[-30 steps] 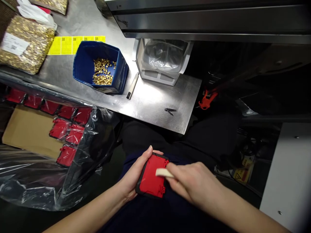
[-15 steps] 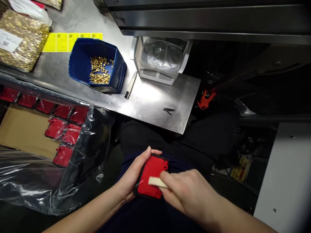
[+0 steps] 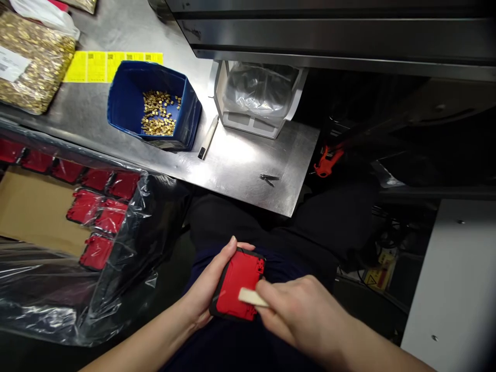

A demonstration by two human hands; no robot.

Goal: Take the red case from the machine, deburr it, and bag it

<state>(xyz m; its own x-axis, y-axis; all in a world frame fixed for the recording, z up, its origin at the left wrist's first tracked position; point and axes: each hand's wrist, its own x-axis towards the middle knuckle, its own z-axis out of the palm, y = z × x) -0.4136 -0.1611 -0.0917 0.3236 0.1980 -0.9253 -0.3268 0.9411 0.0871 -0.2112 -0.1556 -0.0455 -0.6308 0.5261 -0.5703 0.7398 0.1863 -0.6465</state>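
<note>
My left hand is closed round the left side of a red plastic part with a black rim, held above my lap. The thumb lies along its upper left edge. Pinched in my right hand is a pale, flat-ended handle, which looks like a utility knife. Its end sticks out over the red face. The far side of this tool and whatever it touches are hidden behind my fingers. Similar red parts lie in rows in a plastic-lined box at the left.
On the metal table stand a blue bin of small brass pieces and a white bin holding a plastic bag. A pale-handled tool, nail clippers, yellow labels and a bag of brass pieces lie there too.
The red part and both hands sit slightly lower and further left in the picture. The pale handle has tilted a little and shifted against the part. Both grips are kept.
</note>
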